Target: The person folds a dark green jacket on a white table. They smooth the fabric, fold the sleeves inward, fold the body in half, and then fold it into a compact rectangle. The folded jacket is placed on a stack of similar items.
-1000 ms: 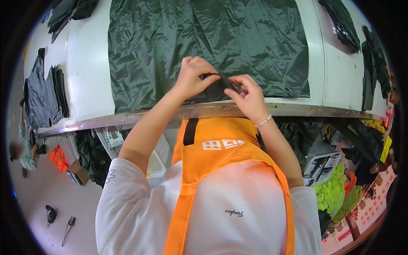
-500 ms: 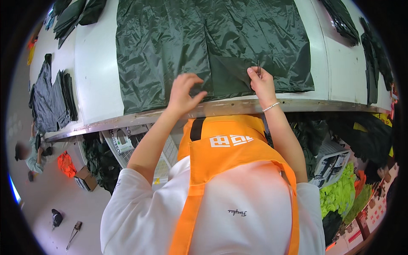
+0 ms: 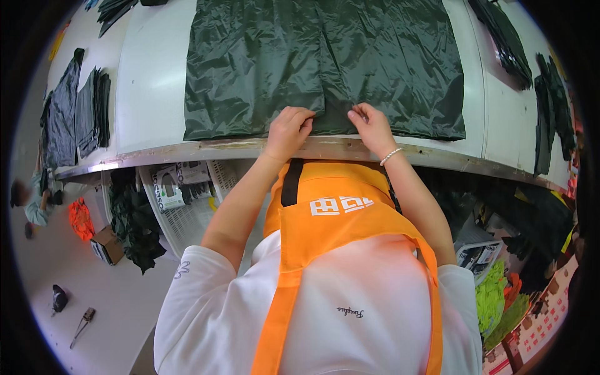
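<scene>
A sheet of shiny, creased dark green fabric (image 3: 262,69) lies spread on the white table in front of me, a slit running down its middle to the near edge. My left hand (image 3: 289,130) pinches the fabric at the left side of this slit. With thumb and fingertips together, my right hand (image 3: 372,128) grips the slit's right side. Between the hands a matte, darker strip of the cloth shows. Whether the slim metal tool is still in my right hand is hidden.
A metal-edged white table (image 3: 150,81) runs across in front of me. Dark folded cloth piles (image 3: 94,111) lie at its left, more dark pieces (image 3: 503,44) at its right. Below stand a white basket (image 3: 178,225) and a small cardboard box (image 3: 107,245). Another person is at far left.
My left hand has gone from open above the cloth to pinching it. My right hand has moved left and the folded-back flap now lies flatter. A slim metal tool no longer shows at its fingers.
</scene>
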`<move>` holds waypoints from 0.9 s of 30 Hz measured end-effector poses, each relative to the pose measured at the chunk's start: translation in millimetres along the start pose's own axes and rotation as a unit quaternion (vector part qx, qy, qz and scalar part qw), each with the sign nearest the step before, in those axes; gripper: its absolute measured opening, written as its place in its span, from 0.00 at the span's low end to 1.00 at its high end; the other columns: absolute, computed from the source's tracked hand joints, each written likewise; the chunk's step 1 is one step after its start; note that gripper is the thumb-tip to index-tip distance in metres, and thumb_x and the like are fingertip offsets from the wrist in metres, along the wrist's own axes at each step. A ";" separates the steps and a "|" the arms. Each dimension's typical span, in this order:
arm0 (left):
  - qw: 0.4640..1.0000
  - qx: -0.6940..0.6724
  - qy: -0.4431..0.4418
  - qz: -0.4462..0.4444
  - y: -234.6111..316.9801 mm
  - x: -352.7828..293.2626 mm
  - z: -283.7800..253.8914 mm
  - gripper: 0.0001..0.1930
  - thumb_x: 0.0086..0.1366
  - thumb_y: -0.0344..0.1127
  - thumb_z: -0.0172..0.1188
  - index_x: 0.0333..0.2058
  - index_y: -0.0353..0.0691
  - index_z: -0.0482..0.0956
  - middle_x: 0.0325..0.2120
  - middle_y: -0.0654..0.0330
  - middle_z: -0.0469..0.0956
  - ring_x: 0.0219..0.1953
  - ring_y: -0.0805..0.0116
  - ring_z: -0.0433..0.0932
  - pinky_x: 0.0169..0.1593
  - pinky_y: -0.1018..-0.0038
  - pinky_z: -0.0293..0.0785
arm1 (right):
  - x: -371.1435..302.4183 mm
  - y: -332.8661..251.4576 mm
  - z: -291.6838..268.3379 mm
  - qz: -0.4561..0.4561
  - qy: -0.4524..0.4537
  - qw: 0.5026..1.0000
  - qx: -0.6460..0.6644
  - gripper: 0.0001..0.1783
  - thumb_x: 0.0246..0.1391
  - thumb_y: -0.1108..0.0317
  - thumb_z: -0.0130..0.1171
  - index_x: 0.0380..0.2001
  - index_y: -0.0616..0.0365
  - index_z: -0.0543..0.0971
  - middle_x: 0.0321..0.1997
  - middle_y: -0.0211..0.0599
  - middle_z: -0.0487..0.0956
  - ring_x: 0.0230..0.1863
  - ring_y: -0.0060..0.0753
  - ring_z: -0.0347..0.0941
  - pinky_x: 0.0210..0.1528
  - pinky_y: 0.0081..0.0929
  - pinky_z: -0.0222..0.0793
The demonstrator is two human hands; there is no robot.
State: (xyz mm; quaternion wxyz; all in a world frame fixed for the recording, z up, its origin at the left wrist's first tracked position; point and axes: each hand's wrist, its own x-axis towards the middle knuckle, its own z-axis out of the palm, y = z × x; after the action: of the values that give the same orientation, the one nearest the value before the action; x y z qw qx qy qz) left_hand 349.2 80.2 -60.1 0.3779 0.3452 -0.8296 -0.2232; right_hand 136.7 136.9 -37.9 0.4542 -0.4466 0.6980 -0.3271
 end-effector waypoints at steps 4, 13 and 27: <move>0.999 -0.016 0.029 0.015 11.3 3.5 -12.1 0.10 0.46 0.22 0.65 0.28 0.39 0.77 0.28 0.60 0.78 0.30 0.59 0.76 0.34 0.69 0.72 | -10.8 -17.4 7.1 -0.037 -0.040 0.998 -0.024 0.19 0.57 0.63 0.56 0.47 0.62 0.67 0.45 0.46 0.73 0.41 0.33 0.72 0.47 0.25 0.68; 0.992 -0.007 0.071 0.102 27.7 24.8 -31.7 0.10 0.43 0.22 0.66 0.27 0.39 0.77 0.26 0.61 0.77 0.28 0.62 0.76 0.32 0.72 0.72 | -21.6 -65.6 -6.3 -0.073 -0.123 0.988 -0.053 0.13 0.58 0.66 0.54 0.42 0.62 0.69 0.35 0.42 0.77 0.37 0.36 0.74 0.42 0.28 0.69; 0.985 0.024 0.114 0.130 32.8 28.8 -41.2 0.10 0.44 0.22 0.65 0.27 0.39 0.76 0.27 0.61 0.77 0.29 0.62 0.76 0.33 0.71 0.73 | -12.6 -79.9 -2.0 -0.074 -0.151 0.985 0.025 0.08 0.55 0.73 0.56 0.37 0.64 0.74 0.31 0.32 0.78 0.33 0.20 0.74 0.37 0.18 0.70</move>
State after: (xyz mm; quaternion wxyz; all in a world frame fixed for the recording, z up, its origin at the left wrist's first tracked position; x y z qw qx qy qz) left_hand 354.5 76.1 -0.4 0.4880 0.2661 -0.8238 -0.1114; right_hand 163.3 117.7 36.0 0.5400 -0.5297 0.5783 -0.3056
